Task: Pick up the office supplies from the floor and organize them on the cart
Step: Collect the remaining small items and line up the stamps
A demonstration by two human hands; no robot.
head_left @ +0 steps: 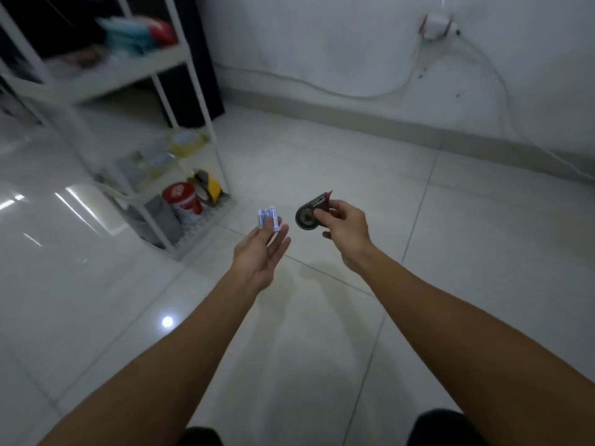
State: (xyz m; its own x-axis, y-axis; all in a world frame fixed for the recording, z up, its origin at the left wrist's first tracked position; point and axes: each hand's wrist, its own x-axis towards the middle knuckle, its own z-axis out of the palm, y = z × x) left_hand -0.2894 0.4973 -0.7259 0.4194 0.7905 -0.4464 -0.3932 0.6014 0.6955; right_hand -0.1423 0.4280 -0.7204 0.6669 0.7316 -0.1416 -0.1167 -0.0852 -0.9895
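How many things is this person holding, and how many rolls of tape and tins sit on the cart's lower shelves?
Held items: 2, small white-and-blue pack, dark correction-tape dispenser
Tape rolls: 3, clear, clear, yellow-and-black
Red tins: 1
Total: 6

Cart [180, 133] left of hands [302, 233]

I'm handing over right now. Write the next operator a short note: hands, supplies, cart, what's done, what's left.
Left hand: palm up, fingers pinching a small blue-and-white pack.
Right hand: grip on a dark correction tape dispenser.
Both are held above the floor, beside the white cart.
Done: the cart's lower shelves already hold tape rolls and a red-and-white can.
Left: place both held items on the cart. No other supplies show on the visible floor.
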